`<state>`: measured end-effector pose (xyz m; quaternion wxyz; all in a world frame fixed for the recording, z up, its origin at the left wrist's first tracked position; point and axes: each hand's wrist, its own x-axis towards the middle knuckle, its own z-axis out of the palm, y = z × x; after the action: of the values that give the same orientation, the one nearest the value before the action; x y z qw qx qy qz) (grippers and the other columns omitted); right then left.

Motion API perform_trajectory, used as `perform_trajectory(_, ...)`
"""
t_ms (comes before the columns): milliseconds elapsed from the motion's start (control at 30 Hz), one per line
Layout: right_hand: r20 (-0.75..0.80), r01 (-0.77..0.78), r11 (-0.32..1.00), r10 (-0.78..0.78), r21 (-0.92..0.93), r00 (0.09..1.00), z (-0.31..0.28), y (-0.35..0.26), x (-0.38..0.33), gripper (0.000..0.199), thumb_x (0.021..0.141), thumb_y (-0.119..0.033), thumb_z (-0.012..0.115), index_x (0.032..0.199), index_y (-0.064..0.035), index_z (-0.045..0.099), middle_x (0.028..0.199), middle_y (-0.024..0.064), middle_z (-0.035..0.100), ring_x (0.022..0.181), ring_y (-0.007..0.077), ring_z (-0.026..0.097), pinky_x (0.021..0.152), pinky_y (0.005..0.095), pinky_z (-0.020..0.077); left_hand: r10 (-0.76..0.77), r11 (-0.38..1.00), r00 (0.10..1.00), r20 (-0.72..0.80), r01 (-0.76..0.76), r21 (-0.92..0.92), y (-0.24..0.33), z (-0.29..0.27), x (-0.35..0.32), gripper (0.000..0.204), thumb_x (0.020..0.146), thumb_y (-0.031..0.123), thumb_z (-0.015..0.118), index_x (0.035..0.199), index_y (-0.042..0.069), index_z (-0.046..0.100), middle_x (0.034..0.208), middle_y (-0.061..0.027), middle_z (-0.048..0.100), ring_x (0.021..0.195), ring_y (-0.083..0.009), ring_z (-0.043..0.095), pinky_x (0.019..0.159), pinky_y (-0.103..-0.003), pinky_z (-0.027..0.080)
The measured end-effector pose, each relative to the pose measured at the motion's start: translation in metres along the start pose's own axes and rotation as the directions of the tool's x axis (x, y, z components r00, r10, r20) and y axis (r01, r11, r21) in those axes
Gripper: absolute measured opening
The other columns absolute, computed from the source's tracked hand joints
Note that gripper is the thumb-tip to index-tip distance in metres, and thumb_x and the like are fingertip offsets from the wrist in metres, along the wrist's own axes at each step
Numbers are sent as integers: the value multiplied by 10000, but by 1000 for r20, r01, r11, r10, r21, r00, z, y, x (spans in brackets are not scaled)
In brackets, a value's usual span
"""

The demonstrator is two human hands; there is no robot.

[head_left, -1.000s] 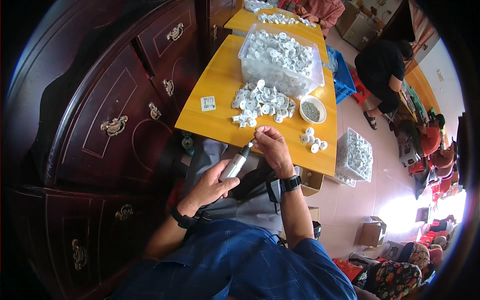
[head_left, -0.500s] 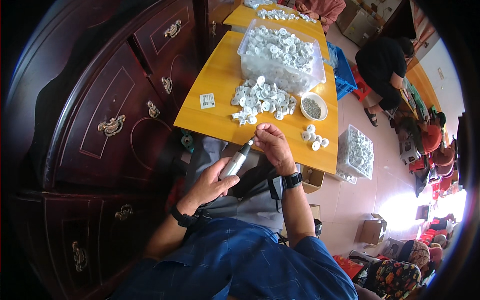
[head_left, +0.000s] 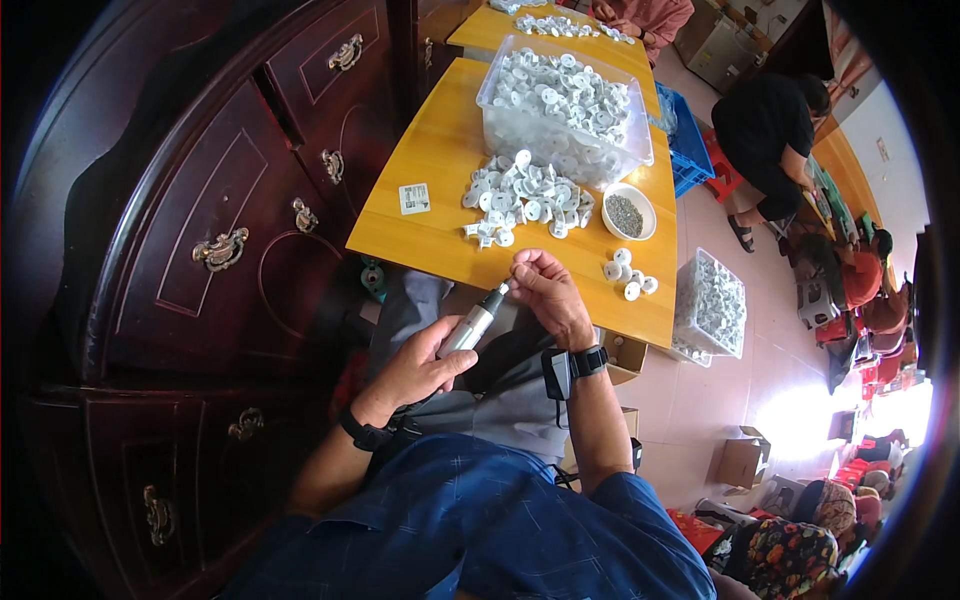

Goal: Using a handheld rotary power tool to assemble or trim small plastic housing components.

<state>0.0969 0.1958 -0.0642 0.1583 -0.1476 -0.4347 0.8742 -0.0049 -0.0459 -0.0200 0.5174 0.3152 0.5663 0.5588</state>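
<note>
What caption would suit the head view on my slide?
Left hand grips a silver-and-black handheld tool, right hand at its tip, beside a table with white parts.

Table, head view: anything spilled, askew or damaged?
Nothing clearly spilled or damaged. Some white parts heap loosely outside the clear bin, and a square white label lies alone near the left edge of the table; both look like ordinary working clutter.

Tool (head_left: 468, 332) silver, nose (head_left: 491, 300) black — round pieces (head_left: 532, 210) white (bowl (head_left: 649, 224) too) — tabletop (head_left: 437, 130) yellow, shirt (head_left: 470, 520) blue, pale streaks.
</note>
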Motion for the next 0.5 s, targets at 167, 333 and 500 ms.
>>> perform_trajectory(167, -144, -13, 980, -16, -197, 989, 18, -16, -1, 229, 952, -115, 672, 1167, -50, 628, 997, 22, 679, 815, 110, 661, 739, 250, 550, 23, 997, 998, -54, -18, 78, 2, 1, -1, 510, 945, 282, 691, 1345, 44, 482, 826, 3, 565, 583, -44, 512, 509, -213, 449)
perform_trajectory(333, -246, 109, 745, -349, -658, 904, -16, -35, 18, 268, 903, -126, 685, 1157, -51, 643, 1018, 53, 691, 783, 146, 679, 679, 299, 541, 54, 992, 995, -83, -44, 114, 3, 1, -3, 513, 938, 288, 697, 1336, 37, 493, 836, 0, 581, 587, -53, 525, 523, -219, 466)
perform_trajectory(500, -27, -23, 14, -639, -1000, 769, -27, -46, 35, 277, 820, -141, 698, 1095, -114, 686, 1020, 134, 670, 836, 291, 686, 740, 403, 551, 66, 985, 993, -100, -48, 169, 2, -1, -5, 514, 930, 299, 706, 1324, 35, 509, 826, -11, 592, 582, -61, 539, 523, -228, 472)
